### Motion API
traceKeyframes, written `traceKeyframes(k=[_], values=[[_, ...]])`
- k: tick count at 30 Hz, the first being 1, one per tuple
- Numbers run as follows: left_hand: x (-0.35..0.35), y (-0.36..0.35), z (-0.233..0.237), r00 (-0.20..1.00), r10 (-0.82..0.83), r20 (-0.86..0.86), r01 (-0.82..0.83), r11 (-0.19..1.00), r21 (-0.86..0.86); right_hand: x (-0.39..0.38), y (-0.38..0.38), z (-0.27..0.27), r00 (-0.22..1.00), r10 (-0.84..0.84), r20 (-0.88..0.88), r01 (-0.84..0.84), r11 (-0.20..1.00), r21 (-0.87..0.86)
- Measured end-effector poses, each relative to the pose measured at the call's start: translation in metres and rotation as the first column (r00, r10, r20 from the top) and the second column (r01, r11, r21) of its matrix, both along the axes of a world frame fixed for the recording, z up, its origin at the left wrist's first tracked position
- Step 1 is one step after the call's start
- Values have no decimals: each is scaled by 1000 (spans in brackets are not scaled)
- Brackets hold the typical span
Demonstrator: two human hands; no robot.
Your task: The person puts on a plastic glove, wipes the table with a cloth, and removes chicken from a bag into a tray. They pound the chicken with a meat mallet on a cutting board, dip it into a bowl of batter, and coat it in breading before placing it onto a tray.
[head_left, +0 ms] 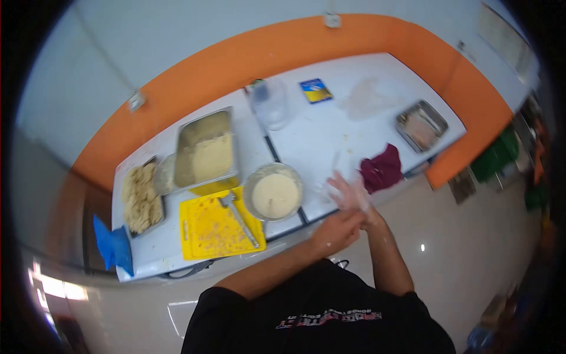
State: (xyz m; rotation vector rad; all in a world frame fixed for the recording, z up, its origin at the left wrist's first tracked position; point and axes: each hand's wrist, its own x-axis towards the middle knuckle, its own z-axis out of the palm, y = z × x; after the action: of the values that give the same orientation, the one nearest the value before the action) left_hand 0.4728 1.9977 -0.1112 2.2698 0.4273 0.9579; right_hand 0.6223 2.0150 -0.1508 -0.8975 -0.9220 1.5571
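My left hand (339, 233) is closed at my right wrist, its fingers pinching the cuff of a clear plastic glove. That thin glove (361, 197) covers my right hand (348, 193), which is held palm inward with its fingers apart and nothing in them. Just beyond my right hand lies a crumpled maroon cloth (382, 169) near the table edge. To the left of my hands stands a round metal bowl (250, 203) of pale batter (276, 196). Motion blurs the fingertips and the glove's edge.
A yellow cutting board (197, 227) carries a metal mallet (240, 219) and crumbs. Behind it stands a deep steel pan (184, 150) of pale crumbs, beside a tray of breaded pieces (141, 197). A plastic container (271, 106), a blue-yellow packet (316, 91) and a steel tray (422, 125) stand farther back.
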Motion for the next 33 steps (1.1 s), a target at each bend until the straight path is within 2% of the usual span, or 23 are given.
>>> traceKeyframes(k=[1,2,4,6,7,8,9,10,11,12,13,14,15,17,19,21,22,24,26,28,33], values=[[2,-1,3,1000,19,15,-20,1000,21,-3,-1,18,999,-13,42,15,999,-37],[4,-1,3,1000,-26,17,26,1000,4,3,0,16,999,-35,-6,35,999,-21],[6,1,2,998,29,48,-31,999,24,10,2,-6,995,-87,-51,86,996,-12],[7,2,5,1000,-2,5,1,999,46,13,11,-34,984,-51,-169,111,924,366],[8,2,8,999,1,-40,2,997,77,10,14,-41,983,-73,-168,130,922,363],[11,3,9,999,-3,-51,9,994,106,8,18,-47,970,-244,9,217,878,427],[12,3,10,999,-20,-49,25,994,107,8,17,-42,895,-412,173,279,818,502],[13,2,12,999,-6,-51,10,997,79,15,9,-37,861,-114,-496,217,964,154],[14,2,14,999,7,-54,-4,999,52,17,5,-31,860,-128,-495,233,960,157],[17,0,21,999,-12,-52,15,998,56,18,1,-30,790,-127,-600,258,956,137],[19,-3,30,996,58,-63,-52,995,80,15,-4,-17,706,-125,-697,282,952,115],[22,-5,34,989,129,-73,-121,987,105,10,-14,-3,752,-208,-626,340,936,97],[23,-4,33,991,112,-72,-104,989,109,7,-19,14,749,-218,-626,355,929,101],[24,-2,22,989,61,-138,-41,989,140,5,-25,34,814,-466,-346,489,872,-25],[28,-5,7,983,39,-179,-16,992,127,16,-25,20,808,-482,-339,491,869,-63],[31,-7,0,976,22,-216,3,993,116,24,-25,24,800,-590,-108,571,804,-168],[33,-8,-2,978,13,-209,2,998,71,24,-30,25,794,-597,-110,579,799,-161],[37,-9,-2,980,0,-199,6,1000,28,21,-44,26,714,-579,-393,584,802,-121],[38,-8,-1,966,-40,-256,46,999,20,28,-45,25,740,-529,-416,547,833,-86],[42,-11,0,971,-73,-227,78,997,12,34,-42,21,785,-435,-442,474,880,-25],[48,-19,5,972,-128,-198,138,990,35,35,-36,0,879,-325,-348,400,900,170]])
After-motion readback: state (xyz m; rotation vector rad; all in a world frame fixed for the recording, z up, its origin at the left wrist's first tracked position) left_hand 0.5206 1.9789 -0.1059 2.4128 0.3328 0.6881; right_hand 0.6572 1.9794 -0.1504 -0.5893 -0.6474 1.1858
